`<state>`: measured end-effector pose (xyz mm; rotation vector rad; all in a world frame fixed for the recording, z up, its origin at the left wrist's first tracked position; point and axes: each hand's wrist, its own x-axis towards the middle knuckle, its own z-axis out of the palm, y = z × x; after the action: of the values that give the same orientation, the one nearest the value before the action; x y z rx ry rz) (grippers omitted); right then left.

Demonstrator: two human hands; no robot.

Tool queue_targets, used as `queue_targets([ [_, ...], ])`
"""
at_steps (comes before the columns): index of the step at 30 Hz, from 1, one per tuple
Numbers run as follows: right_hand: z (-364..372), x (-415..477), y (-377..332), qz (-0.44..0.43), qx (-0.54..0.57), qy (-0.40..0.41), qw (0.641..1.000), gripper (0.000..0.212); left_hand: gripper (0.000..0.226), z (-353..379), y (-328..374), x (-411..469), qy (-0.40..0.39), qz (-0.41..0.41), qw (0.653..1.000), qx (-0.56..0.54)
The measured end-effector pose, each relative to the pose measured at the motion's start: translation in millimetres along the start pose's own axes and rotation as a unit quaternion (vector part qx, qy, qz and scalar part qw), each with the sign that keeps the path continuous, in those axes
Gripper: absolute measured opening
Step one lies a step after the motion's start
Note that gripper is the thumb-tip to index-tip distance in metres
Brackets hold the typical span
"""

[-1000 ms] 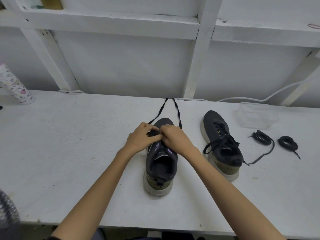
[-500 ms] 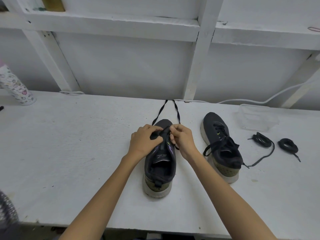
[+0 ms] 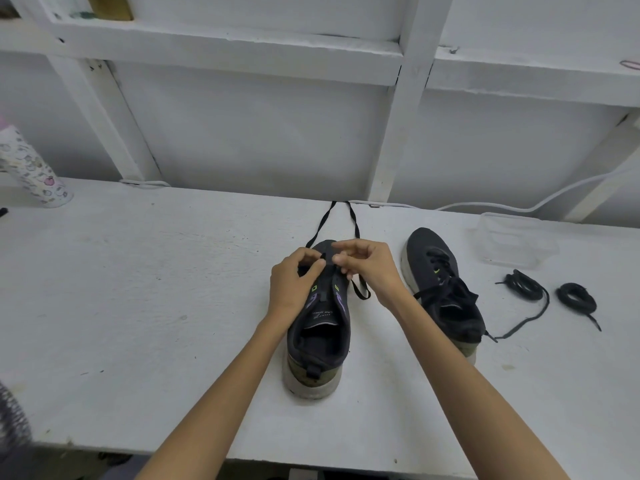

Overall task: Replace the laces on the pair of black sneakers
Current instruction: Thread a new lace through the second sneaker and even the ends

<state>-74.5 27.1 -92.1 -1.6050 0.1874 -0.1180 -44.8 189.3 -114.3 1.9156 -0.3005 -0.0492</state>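
Note:
A black sneaker stands in the middle of the white table, heel toward me. A black lace runs from its toe in two strands to the back wall. My left hand grips the shoe's left eyelet edge near the toe. My right hand pinches the lace over the front eyelets, and a loop of lace hangs by the shoe's right side. The second black sneaker lies to the right, laced loosely.
Two coiled black laces lie right of the second sneaker. A clear plastic box sits behind them. A patterned bottle stands at far left. A white cable runs along the back wall.
My hands have drawn slightly apart over the toe. The right hand has lifted with the lace, and a loop now shows beside the shoe.

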Motion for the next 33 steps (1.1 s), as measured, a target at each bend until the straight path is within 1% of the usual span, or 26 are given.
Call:
queue_targets([
  [3,3,4,-4,-0.007,-0.027,-0.021,0.999,0.021,0.007,-1,-1,0,-0.005,0.023,1.0,0.01],
  [8,2,5,-10,-0.024,-0.082,-0.025,0.996,0.011,0.008,-1,-3,0,-0.008,0.053,0.998,0.04],
  [11,3,5,-13,-0.038,-0.116,-0.017,0.992,0.005,0.018,-2,1,2,0.007,0.085,0.996,0.037],
  [12,3,6,-14,-0.042,-0.129,-0.013,0.991,0.006,0.022,-2,3,3,0.001,0.088,0.996,0.025],
  [13,3,7,-15,-0.046,-0.142,-0.011,0.989,0.006,0.027,-2,4,3,-0.02,0.085,0.996,0.002],
  [15,3,8,-17,-0.05,-0.167,-0.013,0.985,0.006,0.036,0,6,4,-0.086,0.062,0.993,-0.05],
  [16,3,8,-18,-0.051,-0.173,-0.015,0.984,0.006,0.036,2,6,5,-0.107,0.049,0.991,-0.058],
  [17,4,8,-20,-0.053,-0.173,-0.015,0.983,0.006,0.034,3,5,6,-0.111,0.039,0.992,-0.053],
  [20,9,7,-26,-0.052,-0.152,-0.012,0.987,0.006,0.023,6,3,11,-0.104,0.031,0.993,-0.037],
  [23,11,10,-34,-0.05,-0.107,-0.01,0.993,0.018,0.017,10,3,12,-0.102,0.038,0.994,0.004],
  [25,12,13,-39,-0.054,-0.074,-0.004,0.996,0.018,0.016,10,1,12,-0.094,0.037,0.995,0.01],
  [28,11,20,-51,-0.061,-0.01,0.018,0.998,0.017,0.018,9,-2,11,-0.092,0.05,0.994,-0.009],
  [33,10,43,-87,-0.077,0.115,0.044,0.989,0.019,0.018,10,-8,13,-0.088,0.048,0.995,0.008],
])
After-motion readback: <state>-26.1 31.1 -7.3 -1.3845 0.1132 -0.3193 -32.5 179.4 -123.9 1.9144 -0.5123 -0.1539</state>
